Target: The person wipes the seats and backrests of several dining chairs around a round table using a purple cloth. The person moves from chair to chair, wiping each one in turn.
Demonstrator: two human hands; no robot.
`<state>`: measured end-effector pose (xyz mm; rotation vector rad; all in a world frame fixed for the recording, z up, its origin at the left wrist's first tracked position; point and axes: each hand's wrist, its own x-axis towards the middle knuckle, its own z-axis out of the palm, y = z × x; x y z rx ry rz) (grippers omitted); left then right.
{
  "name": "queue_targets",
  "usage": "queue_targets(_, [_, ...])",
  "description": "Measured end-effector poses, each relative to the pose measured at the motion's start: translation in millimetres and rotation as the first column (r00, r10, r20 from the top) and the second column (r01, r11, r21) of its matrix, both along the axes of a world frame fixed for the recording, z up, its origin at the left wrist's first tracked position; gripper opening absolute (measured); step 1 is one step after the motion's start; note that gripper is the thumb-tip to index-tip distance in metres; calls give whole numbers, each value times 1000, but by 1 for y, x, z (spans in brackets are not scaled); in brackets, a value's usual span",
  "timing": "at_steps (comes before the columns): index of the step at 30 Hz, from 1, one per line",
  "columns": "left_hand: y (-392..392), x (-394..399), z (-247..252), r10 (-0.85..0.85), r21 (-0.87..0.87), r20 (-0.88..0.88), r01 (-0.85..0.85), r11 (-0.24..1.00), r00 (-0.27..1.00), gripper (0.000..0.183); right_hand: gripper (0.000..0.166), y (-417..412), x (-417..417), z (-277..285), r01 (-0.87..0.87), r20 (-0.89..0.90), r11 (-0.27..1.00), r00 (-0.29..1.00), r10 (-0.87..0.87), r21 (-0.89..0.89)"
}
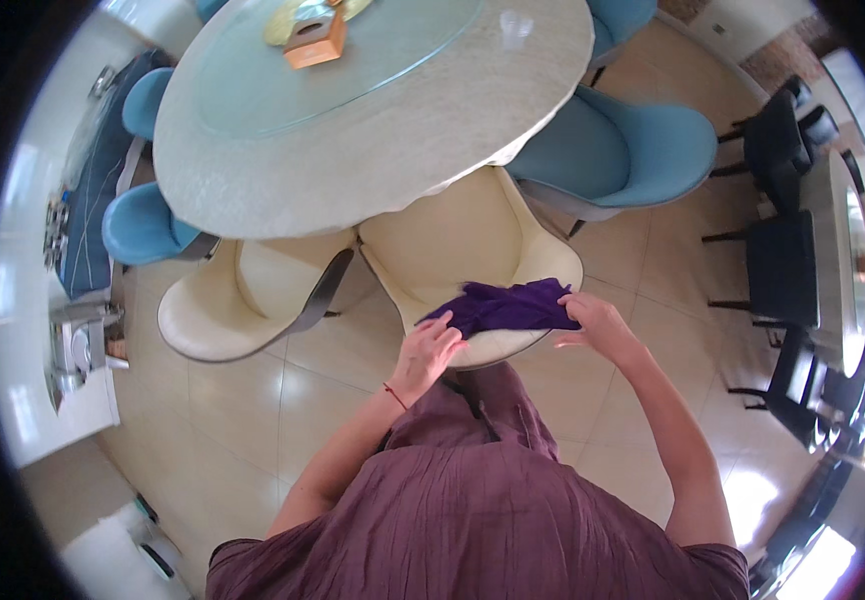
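A dark purple cloth (pixel 511 306) stretches between my two hands over the top of a cream chair's backrest (pixel 492 346). My left hand (pixel 426 351), with a thin red cord at the wrist, grips the cloth's left end. At the opposite end, my right hand (pixel 599 324) pinches the cloth between thumb and fingers. The cloth hangs slightly crumpled, and whether it touches the backrest cannot be made out. Beyond it is the chair's cream seat (pixel 444 232), partly under the table.
A round table (pixel 432 142) with a glass turntable (pixel 237 97) bears a tissue box (pixel 315 43). Another cream chair (pixel 207 315) stands to the left, a blue chair (pixel 635 154) to the right. Dark chairs (pixel 781 266) line a second table (pixel 826 225). A counter (pixel 65 420) runs along the left.
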<state>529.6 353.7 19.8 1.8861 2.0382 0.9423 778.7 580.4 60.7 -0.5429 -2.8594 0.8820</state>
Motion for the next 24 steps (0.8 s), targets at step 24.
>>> queue_targets(24, [-132, 126, -30, -50, -381, -109, 5, 924, 993, 67, 7, -129, 66, -29, -358, 151, 801, 933, 326, 481])
